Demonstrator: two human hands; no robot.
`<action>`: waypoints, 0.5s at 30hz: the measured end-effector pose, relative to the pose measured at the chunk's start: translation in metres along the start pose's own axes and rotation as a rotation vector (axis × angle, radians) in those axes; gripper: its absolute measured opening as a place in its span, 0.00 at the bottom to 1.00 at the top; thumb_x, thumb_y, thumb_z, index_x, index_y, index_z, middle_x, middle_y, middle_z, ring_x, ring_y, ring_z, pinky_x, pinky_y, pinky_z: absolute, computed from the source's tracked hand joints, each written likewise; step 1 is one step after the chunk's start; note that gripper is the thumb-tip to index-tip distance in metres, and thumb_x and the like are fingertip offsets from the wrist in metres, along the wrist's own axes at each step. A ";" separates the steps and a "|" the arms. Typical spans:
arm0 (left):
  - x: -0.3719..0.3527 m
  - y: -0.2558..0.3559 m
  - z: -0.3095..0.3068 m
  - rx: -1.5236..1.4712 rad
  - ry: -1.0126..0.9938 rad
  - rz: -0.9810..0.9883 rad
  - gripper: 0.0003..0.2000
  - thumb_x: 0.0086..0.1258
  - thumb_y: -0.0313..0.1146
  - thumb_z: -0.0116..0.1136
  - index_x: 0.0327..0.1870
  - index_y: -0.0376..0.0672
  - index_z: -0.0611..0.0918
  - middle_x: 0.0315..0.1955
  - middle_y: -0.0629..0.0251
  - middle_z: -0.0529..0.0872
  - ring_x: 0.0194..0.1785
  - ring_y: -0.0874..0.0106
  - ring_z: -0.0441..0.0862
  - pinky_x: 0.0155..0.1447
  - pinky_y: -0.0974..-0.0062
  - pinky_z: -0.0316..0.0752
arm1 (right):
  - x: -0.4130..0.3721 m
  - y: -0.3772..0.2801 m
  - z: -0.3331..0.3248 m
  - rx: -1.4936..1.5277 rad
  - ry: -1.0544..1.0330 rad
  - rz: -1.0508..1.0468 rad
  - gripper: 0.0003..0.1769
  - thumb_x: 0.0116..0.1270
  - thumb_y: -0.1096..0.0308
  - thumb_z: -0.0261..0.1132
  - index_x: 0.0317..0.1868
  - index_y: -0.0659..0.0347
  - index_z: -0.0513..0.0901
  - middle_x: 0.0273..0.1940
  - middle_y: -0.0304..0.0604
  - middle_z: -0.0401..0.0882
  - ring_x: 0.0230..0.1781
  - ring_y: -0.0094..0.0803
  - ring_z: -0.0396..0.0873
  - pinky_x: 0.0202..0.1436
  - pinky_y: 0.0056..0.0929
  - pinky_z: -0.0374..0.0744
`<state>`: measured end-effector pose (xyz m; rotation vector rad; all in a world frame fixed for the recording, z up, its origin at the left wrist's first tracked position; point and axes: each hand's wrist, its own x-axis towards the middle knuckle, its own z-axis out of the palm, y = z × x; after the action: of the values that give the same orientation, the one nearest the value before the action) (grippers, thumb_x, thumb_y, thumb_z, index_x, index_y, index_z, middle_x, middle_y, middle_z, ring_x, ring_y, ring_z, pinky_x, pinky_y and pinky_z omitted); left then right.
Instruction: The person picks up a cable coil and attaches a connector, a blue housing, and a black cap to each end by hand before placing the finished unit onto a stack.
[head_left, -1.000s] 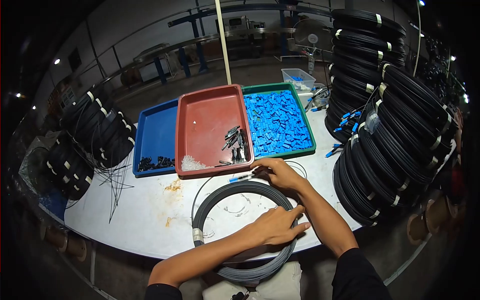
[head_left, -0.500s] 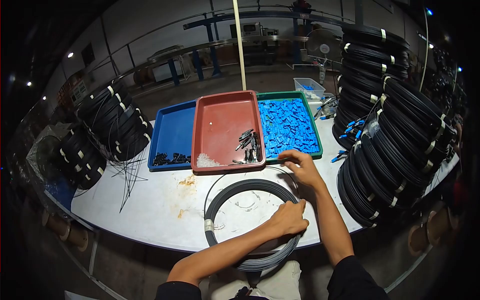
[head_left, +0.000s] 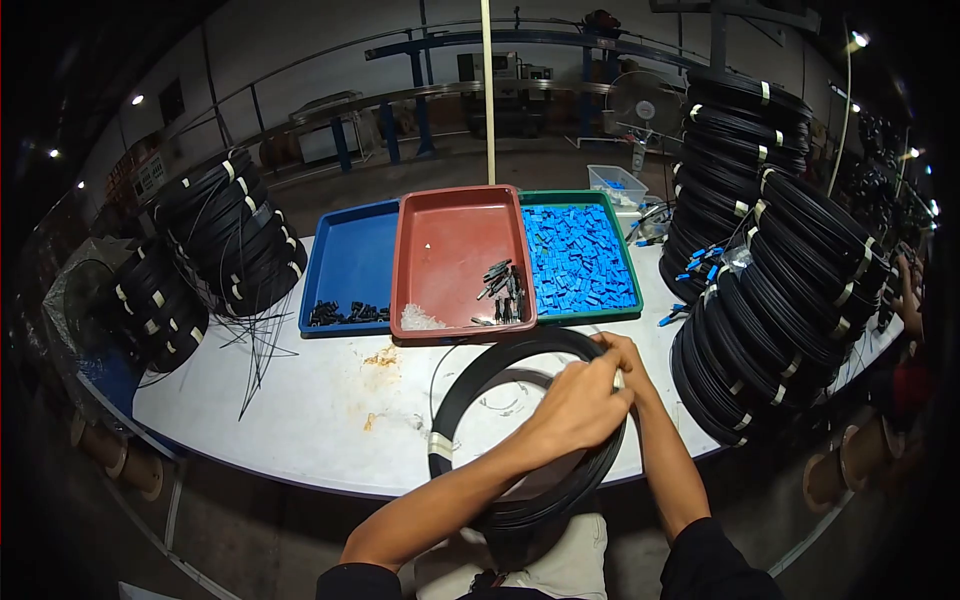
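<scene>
A coil of black cable (head_left: pixel 462 392) lies over the table's front edge, its upper side tilted up from the surface. A band of white tape (head_left: pixel 440 446) wraps its left side. My left hand (head_left: pixel 585 405) reaches across the ring and closes round its right side, fingers curled. Just behind it, my right hand (head_left: pixel 624 357) is closed on the same coil at the upper right, its fingertips partly hidden by my left hand. Between the hands a bit of white tape (head_left: pixel 619 380) shows. A loose strand of cable arcs outside the ring at the left.
Beyond the coil stand a blue tray (head_left: pixel 350 255) with black parts, a red tray (head_left: pixel 460 250) with black and clear pieces, and a green tray (head_left: pixel 632 290) full of blue connectors. Stacked cable coils rise at the left (head_left: pixel 230 240) and right (head_left: pixel 790 270). An upright pole (head_left: pixel 488 100) stands behind.
My right hand has come down from beside the green tray onto the coil, next to my left hand. The coil has tilted up and shifted slightly right.
</scene>
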<state>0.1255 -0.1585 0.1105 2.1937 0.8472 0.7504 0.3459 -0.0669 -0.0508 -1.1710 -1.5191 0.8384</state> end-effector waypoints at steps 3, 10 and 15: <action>-0.003 0.013 -0.031 -0.167 0.102 0.048 0.20 0.66 0.34 0.60 0.57 0.34 0.81 0.38 0.41 0.89 0.42 0.53 0.89 0.52 0.63 0.78 | 0.008 0.035 0.024 0.046 0.131 -0.157 0.19 0.55 0.67 0.75 0.49 0.62 0.88 0.44 0.43 0.91 0.45 0.31 0.87 0.51 0.35 0.84; -0.039 0.012 -0.102 -0.772 0.209 0.064 0.21 0.74 0.26 0.51 0.67 0.33 0.73 0.37 0.61 0.85 0.35 0.79 0.84 0.39 0.81 0.80 | -0.001 -0.034 0.045 -0.234 -0.084 -0.022 0.16 0.70 0.71 0.66 0.57 0.61 0.86 0.40 0.49 0.87 0.37 0.34 0.84 0.47 0.35 0.82; -0.073 -0.026 -0.113 -1.136 0.385 0.005 0.22 0.77 0.32 0.45 0.70 0.37 0.68 0.32 0.52 0.86 0.32 0.69 0.85 0.39 0.75 0.81 | -0.001 -0.047 0.053 -0.435 -0.203 -0.129 0.21 0.76 0.60 0.61 0.66 0.51 0.80 0.46 0.52 0.84 0.46 0.48 0.82 0.54 0.44 0.79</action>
<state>-0.0083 -0.1555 0.1413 1.0508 0.3890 1.2722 0.2826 -0.0788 -0.0214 -1.3076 -1.9903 0.5660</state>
